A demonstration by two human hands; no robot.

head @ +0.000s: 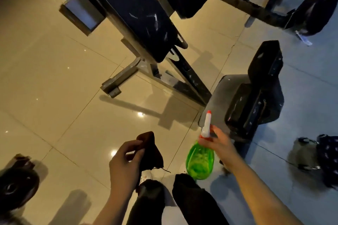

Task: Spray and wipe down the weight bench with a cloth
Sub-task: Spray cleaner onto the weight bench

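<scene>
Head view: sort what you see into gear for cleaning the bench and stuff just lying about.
For the job:
- green plastic spray bottle with white nozzle, held by the right hand
- dark brown cloth, pinched by the left hand
- black padded weight bench on its grey metal frame

Lying about:
- dark patterned bag on the floor
- second black padded seat

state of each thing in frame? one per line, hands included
left hand: pinches the dark cloth, held above the floor
cloth: bunched, hanging from the left hand, not on any pad
right hand: grips the spray bottle at its neck
spray bottle: green, held in the air, nozzle aimed away from the person
weight bench: black pad, scuffed with pale marks, untouched by either hand
floor: glossy tile, reflecting lights
</scene>
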